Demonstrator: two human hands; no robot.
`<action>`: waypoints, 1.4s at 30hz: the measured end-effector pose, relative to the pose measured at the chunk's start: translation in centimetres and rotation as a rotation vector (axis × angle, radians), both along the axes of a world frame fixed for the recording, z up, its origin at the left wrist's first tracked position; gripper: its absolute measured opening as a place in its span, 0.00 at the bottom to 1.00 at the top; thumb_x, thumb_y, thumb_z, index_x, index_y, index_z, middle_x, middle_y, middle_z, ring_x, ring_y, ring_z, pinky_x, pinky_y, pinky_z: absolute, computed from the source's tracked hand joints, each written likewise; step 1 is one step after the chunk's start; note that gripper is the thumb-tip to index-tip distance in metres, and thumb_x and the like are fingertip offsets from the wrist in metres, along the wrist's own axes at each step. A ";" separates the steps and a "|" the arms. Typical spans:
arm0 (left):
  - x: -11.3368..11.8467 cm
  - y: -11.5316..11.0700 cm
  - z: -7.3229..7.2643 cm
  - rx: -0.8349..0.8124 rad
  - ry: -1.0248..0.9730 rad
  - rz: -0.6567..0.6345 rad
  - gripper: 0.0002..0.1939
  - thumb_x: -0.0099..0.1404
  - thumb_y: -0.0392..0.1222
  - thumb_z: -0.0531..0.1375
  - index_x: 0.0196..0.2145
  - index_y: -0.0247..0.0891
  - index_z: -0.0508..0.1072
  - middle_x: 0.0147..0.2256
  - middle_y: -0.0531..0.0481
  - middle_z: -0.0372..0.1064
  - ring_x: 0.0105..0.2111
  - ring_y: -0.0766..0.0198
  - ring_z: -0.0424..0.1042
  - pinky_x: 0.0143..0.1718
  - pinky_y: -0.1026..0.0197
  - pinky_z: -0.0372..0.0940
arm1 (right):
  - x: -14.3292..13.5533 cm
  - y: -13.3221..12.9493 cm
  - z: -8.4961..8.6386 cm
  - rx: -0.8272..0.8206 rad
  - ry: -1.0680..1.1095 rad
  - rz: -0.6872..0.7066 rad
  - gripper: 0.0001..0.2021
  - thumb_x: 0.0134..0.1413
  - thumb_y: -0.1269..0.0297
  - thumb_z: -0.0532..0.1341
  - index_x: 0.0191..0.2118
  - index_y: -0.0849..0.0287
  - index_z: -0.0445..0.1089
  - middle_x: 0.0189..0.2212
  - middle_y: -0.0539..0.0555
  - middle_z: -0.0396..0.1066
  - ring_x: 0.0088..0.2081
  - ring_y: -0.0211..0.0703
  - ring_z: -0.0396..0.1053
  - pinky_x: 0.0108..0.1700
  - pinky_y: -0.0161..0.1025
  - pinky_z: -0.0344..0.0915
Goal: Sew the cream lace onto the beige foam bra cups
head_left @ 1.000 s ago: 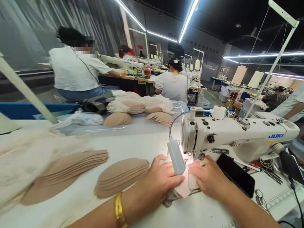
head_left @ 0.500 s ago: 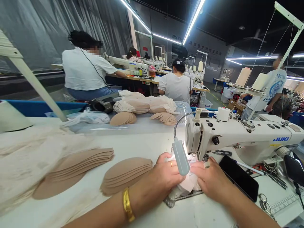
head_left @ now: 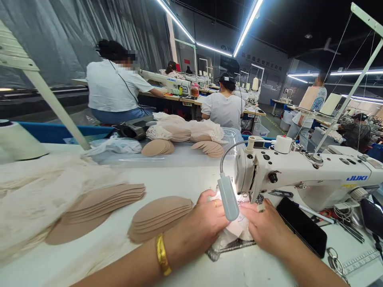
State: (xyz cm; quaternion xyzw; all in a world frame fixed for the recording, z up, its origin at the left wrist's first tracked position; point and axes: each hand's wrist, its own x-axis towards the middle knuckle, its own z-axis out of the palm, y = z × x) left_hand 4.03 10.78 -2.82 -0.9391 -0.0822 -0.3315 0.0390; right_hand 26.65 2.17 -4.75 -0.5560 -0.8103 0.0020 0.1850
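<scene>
As L hand (head_left: 206, 219) & R hand (head_left: 267, 224) press pale fabric (head_left: 235, 231) at sewing m/c (head_left: 287, 167), stitching prob. underway.
Grip unclear; next move needs even guiding.

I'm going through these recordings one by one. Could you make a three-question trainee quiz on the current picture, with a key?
1. At the sewing machine, what do the left hand and right hand both touch?
A) a thread cone
B) pale fabric
C) a ruler

2. True or false: the black phone lies to the right of the right hand.

3. Fill in: the gold bracelet is worn on the ____ wrist.

Key: 1 B; 2 true; 3 left.
</scene>
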 end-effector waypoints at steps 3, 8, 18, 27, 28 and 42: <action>0.0 -0.1 0.1 0.008 0.012 0.005 0.19 0.66 0.21 0.54 0.45 0.41 0.75 0.39 0.50 0.83 0.36 0.57 0.78 0.52 0.44 0.62 | 0.2 -0.2 -0.1 0.062 -0.012 0.000 0.22 0.58 0.78 0.58 0.55 0.56 0.76 0.49 0.57 0.80 0.46 0.54 0.68 0.49 0.47 0.67; -0.1 0.0 -0.4 -0.002 0.067 0.035 0.20 0.64 0.21 0.56 0.46 0.41 0.76 0.35 0.49 0.81 0.37 0.56 0.78 0.54 0.43 0.64 | 0.4 -0.5 0.3 0.168 0.021 -0.045 0.12 0.64 0.76 0.54 0.41 0.58 0.74 0.31 0.55 0.73 0.36 0.50 0.69 0.39 0.43 0.67; 0.0 -0.3 -0.1 -0.057 0.091 0.040 0.19 0.63 0.20 0.56 0.42 0.41 0.76 0.37 0.50 0.82 0.38 0.55 0.80 0.54 0.42 0.63 | 0.3 -0.3 0.2 0.234 0.153 -0.031 0.13 0.66 0.77 0.53 0.48 0.58 0.71 0.41 0.60 0.78 0.41 0.55 0.76 0.40 0.50 0.75; 0.2 -0.6 0.1 -0.012 0.026 0.014 0.19 0.63 0.19 0.56 0.41 0.40 0.74 0.39 0.51 0.83 0.35 0.54 0.80 0.49 0.43 0.60 | 0.4 -0.3 0.1 0.215 0.160 -0.036 0.13 0.65 0.77 0.54 0.49 0.58 0.71 0.42 0.60 0.78 0.42 0.56 0.77 0.42 0.52 0.76; 0.2 -0.6 0.2 -0.012 0.024 0.015 0.19 0.62 0.19 0.56 0.41 0.40 0.74 0.39 0.52 0.83 0.35 0.54 0.80 0.49 0.43 0.60 | 0.4 -0.3 0.0 0.219 0.154 -0.034 0.12 0.66 0.77 0.54 0.49 0.59 0.70 0.42 0.60 0.78 0.42 0.56 0.76 0.43 0.52 0.75; 0.0 -2.4 -0.8 -0.040 0.178 0.063 0.11 0.63 0.24 0.56 0.34 0.40 0.70 0.34 0.52 0.75 0.31 0.57 0.71 0.48 0.45 0.57 | 0.6 -1.2 1.4 0.013 -0.029 0.144 0.11 0.59 0.78 0.56 0.30 0.55 0.61 0.29 0.49 0.64 0.34 0.44 0.60 0.36 0.39 0.54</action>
